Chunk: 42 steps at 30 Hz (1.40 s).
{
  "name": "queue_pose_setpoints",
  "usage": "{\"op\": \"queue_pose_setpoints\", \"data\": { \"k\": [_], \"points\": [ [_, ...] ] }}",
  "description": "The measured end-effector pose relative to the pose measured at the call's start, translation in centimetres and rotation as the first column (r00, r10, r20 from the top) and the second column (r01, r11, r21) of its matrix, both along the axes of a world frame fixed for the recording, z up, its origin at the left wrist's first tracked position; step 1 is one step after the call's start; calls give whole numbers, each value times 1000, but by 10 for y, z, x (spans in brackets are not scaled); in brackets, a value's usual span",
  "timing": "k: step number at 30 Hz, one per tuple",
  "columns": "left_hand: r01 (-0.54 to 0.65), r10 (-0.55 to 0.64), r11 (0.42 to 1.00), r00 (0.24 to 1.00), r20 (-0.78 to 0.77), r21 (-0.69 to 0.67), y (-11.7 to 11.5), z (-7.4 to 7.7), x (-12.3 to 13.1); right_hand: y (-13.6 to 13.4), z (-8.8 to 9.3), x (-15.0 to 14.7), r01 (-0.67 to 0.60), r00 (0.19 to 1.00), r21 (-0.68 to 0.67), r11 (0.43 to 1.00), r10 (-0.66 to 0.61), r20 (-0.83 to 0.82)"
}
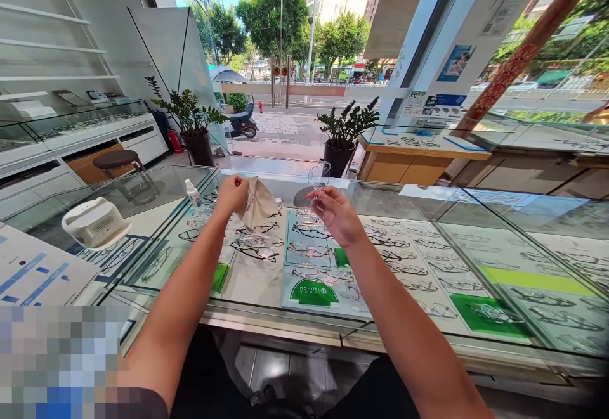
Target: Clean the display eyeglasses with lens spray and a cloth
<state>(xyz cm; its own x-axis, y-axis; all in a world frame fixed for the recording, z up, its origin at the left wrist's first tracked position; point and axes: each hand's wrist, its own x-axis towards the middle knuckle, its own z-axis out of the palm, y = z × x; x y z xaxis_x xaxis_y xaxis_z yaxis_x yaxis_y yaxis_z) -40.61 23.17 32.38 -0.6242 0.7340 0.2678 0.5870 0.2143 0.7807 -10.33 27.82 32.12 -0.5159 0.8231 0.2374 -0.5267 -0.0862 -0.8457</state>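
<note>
Above the glass display counter (304, 317), my left hand (232, 194) is closed on a beige cleaning cloth (259, 203) that hangs down to the right of the fingers. My right hand (339, 215) pinches a pair of thin, clear eyeglasses (318, 175) between thumb and fingertips, one round lens standing up above the hand. Cloth and eyeglasses are apart. Rows of spectacle frames (311, 251) lie under the glass below both hands. A small white spray bottle (193, 194) stands left of my left hand.
A white device (95, 222) and a printed blue-and-white board (38, 273) sit on the counter at left. Beyond the counter are a round stool (121, 160), two potted plants (343, 128) and a glass shop front. A pixelated patch covers the lower left corner.
</note>
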Motion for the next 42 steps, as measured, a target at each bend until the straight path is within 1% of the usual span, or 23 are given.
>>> {"op": "queue_pose_setpoints", "data": {
  "k": [2, 3, 4, 5, 7, 8, 9, 11, 13, 16, 21, 25, 27, 31, 34, 36, 37, 39, 41, 42],
  "points": [
    [59, -68, 994, 993, 96, 92, -3, 11, 4, 0, 3, 2, 8, 1000, -1, 1000, -8, -19],
    [105, -128, 984, 978, 164, 141, -5, 15, 7, 0, 4, 3, 13, 999, -3, 1000, -13, -30],
    [155, -205, 966, 948, 245, 206, -7, 18, 12, 0, 5, 3, 18, 999, -4, 1000, -18, -42],
    [202, -289, 939, 902, 322, 277, -9, 20, 18, -1, 7, 4, 22, 998, -5, 1000, -22, -52],
    [271, -446, 870, 788, 423, 413, -13, 21, 34, -4, 9, 4, 28, 997, -8, 1000, -29, -68],
    [295, -499, 840, 750, 434, 456, -16, 21, 43, -6, 9, 3, 28, 997, -8, 1000, -28, -72],
    [317, -533, 818, 733, 423, 481, -18, 20, 53, -8, 10, 2, 26, 997, -6, 1000, -27, -74],
    [348, -578, 780, 720, 383, 520, -21, 16, 71, -13, 10, -1, 28, 997, 2, 1000, -28, -76],
    [359, -598, 752, 725, 343, 553, -24, 13, 86, -18, 11, -4, 43, 996, 5, 999, -42, -81],
    [378, -615, 727, 728, 301, 573, -26, 8, 102, -22, 10, -9, 80, 991, -20, 997, -82, -106],
    [420, -639, 702, 728, 248, 576, -28, 2, 117, -23, 4, -14, 102, 987, -85, 991, -111, -119],
    [490, -682, 647, 714, 157, 585, -33, -1, 124, -22, 0, -17, 133, 977, -126, 983, -152, -149],
    [548, -697, 626, 712, 83, 555, -38, -1, 125, -22, 0, -17, 121, 979, -129, 984, -140, -151],
    [640, -672, 630, 733, -105, 441, -49, 4, 128, -23, 0, -15, 101, 985, -107, 989, -114, -129],
    [676, -678, 610, 715, -169, 414, -55, 8, 130, -24, 0, -14, 126, 986, -94, 988, -135, -101],
    [653, -680, 612, 723, -125, 445, -56, 10, 132, -26, 1, -13, 130, 987, -88, 988, -138, -83],
    [623, -675, 624, 734, -75, 473, -54, 11, 132, -27, 2, -12, 123, 989, -81, 989, -129, -74],
    [542, -661, 664, 748, 65, 515, -51, 12, 132, -30, 4, -11, 90, 994, -58, 994, -93, -58],
    [502, -664, 703, 716, 214, 503, -46, 12, 130, -33, 7, -11, 45, 998, -39, 998, -47, -51],
    [516, -677, 715, 682, 279, 472, -44, 12, 128, -35, 9, -10, 26, 998, -36, 999, -27, -50]
  ]
}}
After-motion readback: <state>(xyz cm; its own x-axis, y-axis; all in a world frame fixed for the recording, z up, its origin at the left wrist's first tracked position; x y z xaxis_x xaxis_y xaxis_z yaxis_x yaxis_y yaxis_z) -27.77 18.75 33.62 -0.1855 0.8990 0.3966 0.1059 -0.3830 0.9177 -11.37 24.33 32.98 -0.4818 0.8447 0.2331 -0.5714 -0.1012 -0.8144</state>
